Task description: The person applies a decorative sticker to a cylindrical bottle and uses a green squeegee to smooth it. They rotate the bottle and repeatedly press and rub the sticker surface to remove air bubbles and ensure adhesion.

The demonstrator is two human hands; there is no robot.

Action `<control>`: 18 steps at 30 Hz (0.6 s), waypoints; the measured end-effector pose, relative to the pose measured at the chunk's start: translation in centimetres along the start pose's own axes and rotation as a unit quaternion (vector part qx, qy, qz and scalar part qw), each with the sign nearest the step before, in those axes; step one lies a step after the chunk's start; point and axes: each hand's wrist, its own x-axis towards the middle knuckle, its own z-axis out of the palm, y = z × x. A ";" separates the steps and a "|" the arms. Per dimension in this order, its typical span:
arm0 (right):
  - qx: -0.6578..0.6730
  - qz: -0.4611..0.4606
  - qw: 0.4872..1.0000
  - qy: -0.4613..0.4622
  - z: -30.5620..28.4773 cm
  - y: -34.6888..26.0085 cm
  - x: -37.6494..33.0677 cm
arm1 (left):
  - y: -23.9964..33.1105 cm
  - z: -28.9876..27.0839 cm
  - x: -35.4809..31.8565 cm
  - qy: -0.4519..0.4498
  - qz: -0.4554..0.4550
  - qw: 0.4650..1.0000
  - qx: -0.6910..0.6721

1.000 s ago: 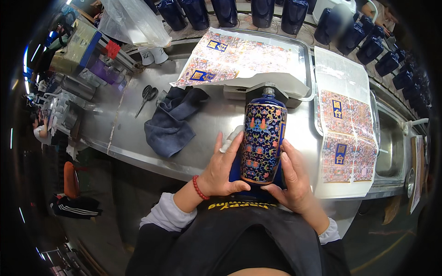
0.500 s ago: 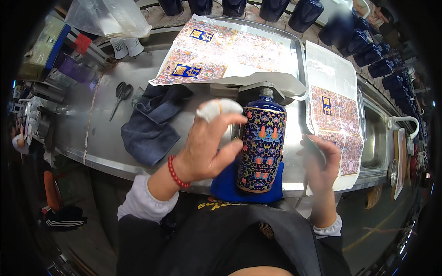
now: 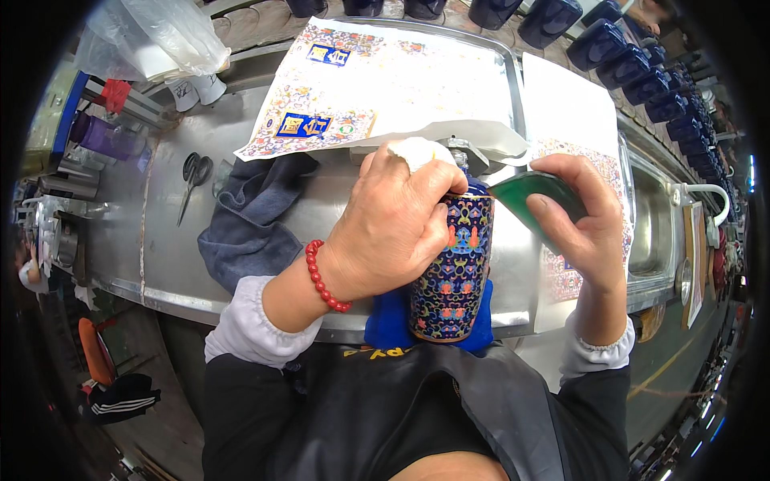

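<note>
In front of me, a dark blue bottle point(image 3: 451, 280) with a colourful floral pattern rests on a blue cloth point(image 3: 387, 319), its neck pointing away. My left hand point(image 3: 393, 220), with a red bead bracelet and a white wrap on one finger, is closed against the bottle's upper left shoulder. Its thumb and forefinger are bunched at the pattern's upper edge, and anything between them is hidden. My right hand point(image 3: 589, 216) grips a thin green scraper point(image 3: 539, 199) between thumb and fingers. The scraper's corner reaches close to the bottle's right shoulder.
Printed pattern sheets point(image 3: 385, 88) lie beyond the bottle, with more sheets point(image 3: 573, 96) at right. A dark grey cloth point(image 3: 253, 216) and scissors point(image 3: 194, 180) lie left. Several blue bottles point(image 3: 549, 20) line the back. A sink point(image 3: 651, 232) is at right.
My left hand has moved right and closed against the bottle's shoulder. My right hand has risen and come nearer, turning the green scraper toward the bottle.
</note>
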 end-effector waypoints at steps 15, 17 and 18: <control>-0.019 -0.052 0.997 -0.047 -0.8 -0.2 2.3 | 0.4 0.5 -0.3 0.010 -0.012 1.000 0.020; -0.010 -0.051 0.998 -0.043 -0.8 0.0 2.7 | 0.3 0.4 -0.4 0.006 -0.015 1.000 0.013; -0.001 -0.051 0.998 -0.041 -0.7 0.1 2.8 | 0.3 0.4 -0.4 0.005 -0.016 1.000 0.009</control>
